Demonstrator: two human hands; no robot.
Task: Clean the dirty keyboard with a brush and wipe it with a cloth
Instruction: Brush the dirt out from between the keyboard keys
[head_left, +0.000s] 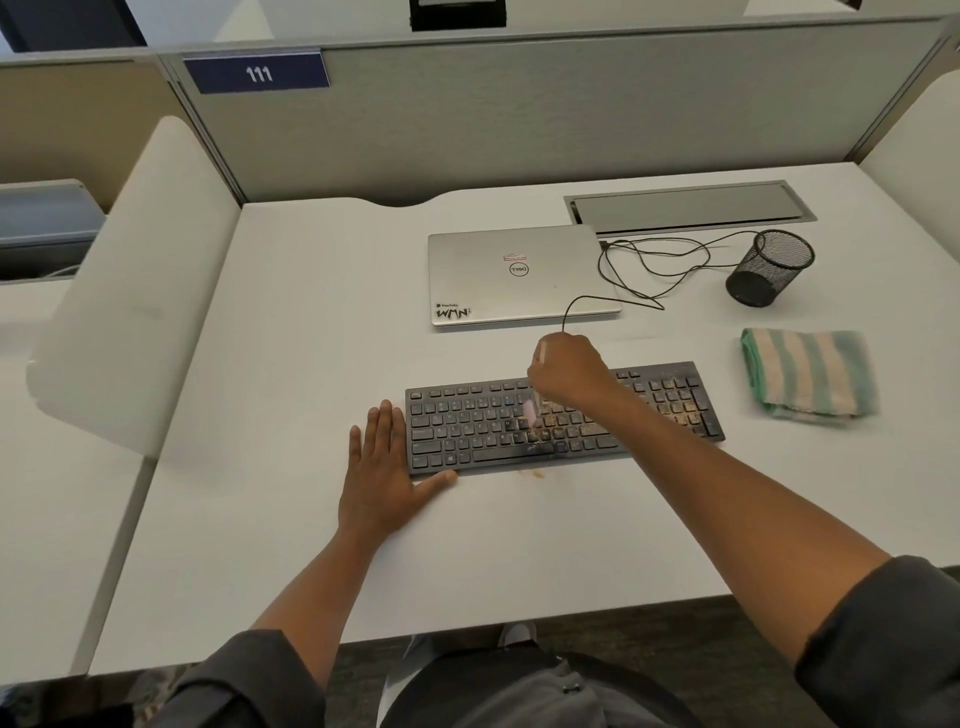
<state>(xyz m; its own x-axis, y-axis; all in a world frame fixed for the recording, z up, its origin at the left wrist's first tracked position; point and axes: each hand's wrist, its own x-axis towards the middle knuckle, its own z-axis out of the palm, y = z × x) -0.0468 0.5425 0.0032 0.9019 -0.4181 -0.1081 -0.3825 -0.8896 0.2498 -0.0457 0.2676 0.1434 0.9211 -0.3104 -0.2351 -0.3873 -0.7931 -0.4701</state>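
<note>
Brushing step under way, wiping not yet begun. Keyboard (563, 418) flat on the worktop (311, 338), near its front half, with brown crumbs thick over the middle keys and the number pad. Right hand (569, 371) above the middle keys, grip clenched around a brush (532, 413), blurred bristles pointing down onto the keys. Left hand (387, 467) flat with straight fingers, grip released, pressed against the left end of the keyboard, thumb along its front edge. Cloth (808, 371) folded, well apart to the right. Some crumbs (532, 473) already on the worktop just in front of the keyboard. Risks: dirt pushed down between keys by hard strokes; crumbs swept toward the laptop (519, 275) by strokes away from the body; keyboard sliding if the left hand lifts.
</note>
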